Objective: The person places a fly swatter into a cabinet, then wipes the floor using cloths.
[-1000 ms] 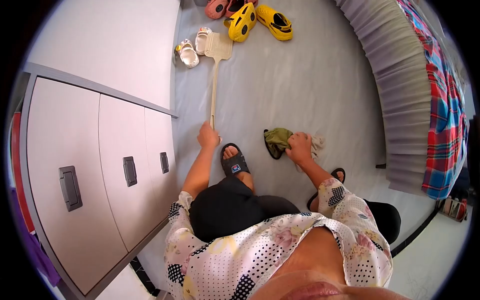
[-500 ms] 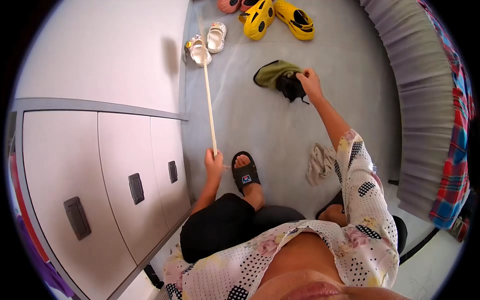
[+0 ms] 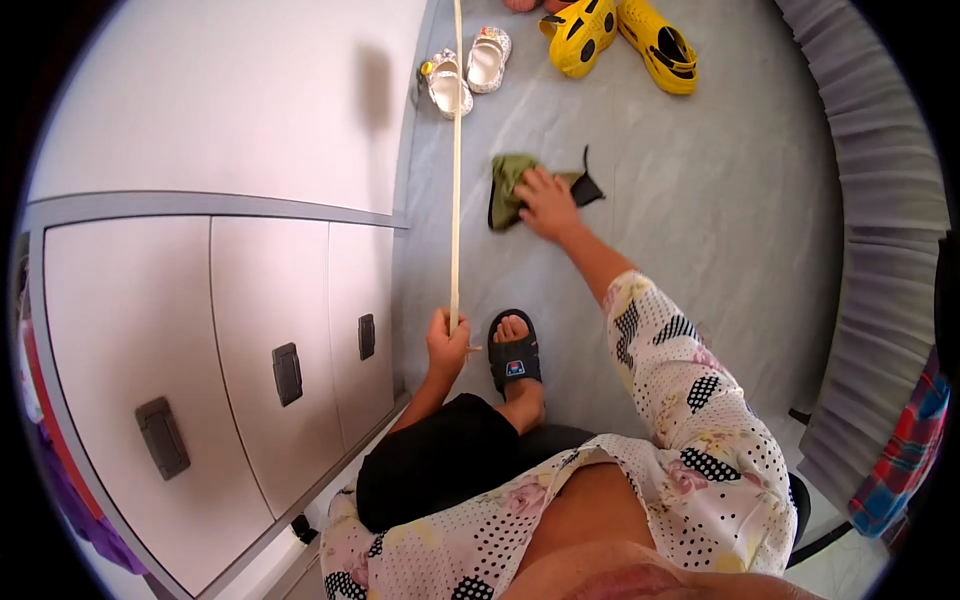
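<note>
Head view, and here's my right hand [image 3: 546,203] palm-down over the green cloth piece [image 3: 504,182], just above the middle of the frame, which looks to be resting on the floor [image 3: 700,220]. Fingers loosely spread, a little bent, touching the fabric; is any of it pinched? There's blur on the tips, so I can't tell. Its dark end [image 3: 588,188] pokes out to the right, thin strap upward. Over left of centre, my left hand [image 3: 447,342] is wrapped snugly round the pale rod [image 3: 457,200], which runs off the top edge and crosses in front of a white clog [image 3: 436,75]. The step in hand, as I read it: handling that green piece down on the floor. The next move, I'd judge, calls for a sure finger hold on its edge, rod clear of my right arm.
</note>
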The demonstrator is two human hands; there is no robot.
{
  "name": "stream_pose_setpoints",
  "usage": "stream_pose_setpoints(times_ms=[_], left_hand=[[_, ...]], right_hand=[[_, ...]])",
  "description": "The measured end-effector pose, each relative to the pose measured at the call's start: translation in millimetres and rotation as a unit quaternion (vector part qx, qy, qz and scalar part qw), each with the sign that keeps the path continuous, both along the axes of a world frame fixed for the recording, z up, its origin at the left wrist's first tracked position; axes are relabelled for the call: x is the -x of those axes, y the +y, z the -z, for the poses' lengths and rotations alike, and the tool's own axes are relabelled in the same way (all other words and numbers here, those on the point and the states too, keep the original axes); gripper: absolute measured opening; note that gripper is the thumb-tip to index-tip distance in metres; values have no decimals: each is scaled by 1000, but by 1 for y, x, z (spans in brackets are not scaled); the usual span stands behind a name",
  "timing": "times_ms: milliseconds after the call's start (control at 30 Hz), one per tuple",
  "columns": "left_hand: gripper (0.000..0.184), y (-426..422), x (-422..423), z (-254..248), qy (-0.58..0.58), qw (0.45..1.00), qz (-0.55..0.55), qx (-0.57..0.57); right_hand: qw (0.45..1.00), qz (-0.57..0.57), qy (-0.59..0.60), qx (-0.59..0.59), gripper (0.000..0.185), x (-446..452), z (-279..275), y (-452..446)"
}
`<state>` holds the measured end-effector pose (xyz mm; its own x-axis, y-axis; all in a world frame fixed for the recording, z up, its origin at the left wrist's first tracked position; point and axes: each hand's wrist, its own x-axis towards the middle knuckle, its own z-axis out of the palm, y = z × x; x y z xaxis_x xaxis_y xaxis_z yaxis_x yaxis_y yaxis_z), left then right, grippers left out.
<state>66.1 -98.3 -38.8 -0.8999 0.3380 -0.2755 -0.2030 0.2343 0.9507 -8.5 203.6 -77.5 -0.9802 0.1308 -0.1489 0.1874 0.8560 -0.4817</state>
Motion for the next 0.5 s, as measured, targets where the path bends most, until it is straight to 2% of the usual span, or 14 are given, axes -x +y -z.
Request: stream_pose_setpoints(times_ms=[100, 167, 267, 367, 433, 467, 500], left_hand=[[8, 28, 12, -1, -2, 1000, 19, -14], [8, 42, 20, 13, 43, 998, 38, -34], [9, 55, 26, 29, 53, 994, 40, -87], [12, 63, 29, -5, 69, 995, 47, -63], [16, 58, 29, -6, 120, 990, 38, -60], [19, 56, 32, 4, 156, 986, 18, -63], [21, 54, 33, -1, 169, 984, 5, -55]], right_hand=[[998, -52, -2, 26, 43, -45, 16, -25], [995, -61, 44, 66, 42, -86, 12, -33], [997, -60, 39, 37, 43, -144, 27, -41], [996, -47, 60, 42, 37, -204, 23, -48], [998, -19, 51, 39, 34, -246, 32, -50], [993, -48, 107, -15, 34, -273, 59, -43], [996, -32, 75, -20, 32, -277, 57, -40]])
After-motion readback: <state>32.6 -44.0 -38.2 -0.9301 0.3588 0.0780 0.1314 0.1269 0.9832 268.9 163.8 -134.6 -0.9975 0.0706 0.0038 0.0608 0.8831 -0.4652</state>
